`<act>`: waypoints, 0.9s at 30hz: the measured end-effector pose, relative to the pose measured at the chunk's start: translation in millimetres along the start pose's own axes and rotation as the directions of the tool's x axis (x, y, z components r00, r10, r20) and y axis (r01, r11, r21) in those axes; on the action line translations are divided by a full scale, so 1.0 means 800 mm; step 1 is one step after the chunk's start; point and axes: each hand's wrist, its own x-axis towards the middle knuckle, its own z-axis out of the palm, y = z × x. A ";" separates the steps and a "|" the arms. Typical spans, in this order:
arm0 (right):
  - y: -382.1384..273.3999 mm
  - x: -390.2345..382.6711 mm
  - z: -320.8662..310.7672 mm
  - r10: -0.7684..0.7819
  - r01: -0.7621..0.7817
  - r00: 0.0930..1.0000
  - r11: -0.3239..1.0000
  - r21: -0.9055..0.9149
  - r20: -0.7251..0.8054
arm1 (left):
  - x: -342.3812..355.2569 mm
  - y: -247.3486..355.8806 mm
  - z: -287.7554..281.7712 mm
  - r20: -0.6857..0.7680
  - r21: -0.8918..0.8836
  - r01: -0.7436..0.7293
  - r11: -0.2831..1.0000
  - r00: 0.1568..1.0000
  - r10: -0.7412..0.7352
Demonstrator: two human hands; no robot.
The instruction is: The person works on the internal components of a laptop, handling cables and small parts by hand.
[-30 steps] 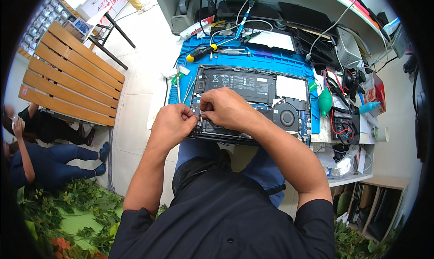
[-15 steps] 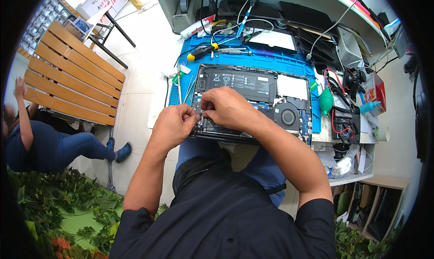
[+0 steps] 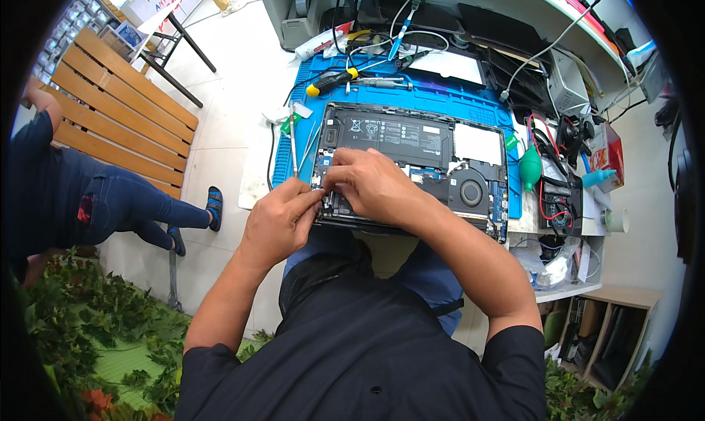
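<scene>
An opened laptop (image 3: 400, 138) lies on a blue mat (image 3: 463, 98), its battery and fan exposed. My left hand (image 3: 286, 219) is pinched at the laptop's front left corner area; my right hand (image 3: 371, 186) rests over the same left side with fingers curled. Their fingertips almost meet at a small part there, hidden by the fingers. Slim metal tools (image 3: 292, 146) lie just left of the laptop, and a yellow-and-black handled tool (image 3: 330, 83) is behind it.
A green air blower (image 3: 530, 168), multimeter (image 3: 559, 215) and cables crowd the right. Electronics and tubes fill the back shelf. A wooden slatted bench (image 3: 121, 113) stands left, where another person (image 3: 103, 201) walks. Artificial leaves (image 3: 95, 333) cover the lower-left floor.
My left hand has shifted slightly, its forefinger reaching farther right. My right hand has moved slightly right and down. The other person at left has moved, legs now farther up and right.
</scene>
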 end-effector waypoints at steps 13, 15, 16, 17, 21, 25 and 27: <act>0.000 -0.009 -0.002 -0.003 0.004 0.999 1.000 0.013 -0.033 | 0.009 -0.038 -0.011 0.136 -0.043 -0.206 0.978 0.968 0.210; -0.001 -0.009 -0.004 0.001 -0.001 1.000 1.000 0.004 -0.013 | 0.012 -0.044 -0.014 0.163 -0.063 -0.224 0.973 0.959 0.232; -0.004 -0.010 -0.006 0.006 -0.006 1.000 1.000 0.002 0.000 | 0.013 -0.048 -0.017 0.179 -0.075 -0.236 0.969 0.953 0.246; -0.005 -0.012 -0.007 0.012 -0.012 1.000 1.000 -0.001 0.012 | 0.015 -0.051 -0.019 0.195 -0.088 -0.249 0.965 0.945 0.262; -0.002 -0.019 -0.007 -0.012 0.013 1.000 0.999 -0.043 0.021 | 0.015 -0.061 -0.020 0.206 -0.126 -0.281 0.952 0.931 0.302; -0.003 -0.024 -0.006 -0.021 0.023 0.999 0.998 -0.052 0.033 | 0.016 -0.065 -0.018 0.198 -0.149 -0.290 0.945 0.928 0.316; -0.002 -0.027 -0.004 -0.032 0.033 0.999 0.998 -0.061 0.022 | 0.016 -0.066 -0.017 0.200 -0.165 -0.275 0.947 0.931 0.305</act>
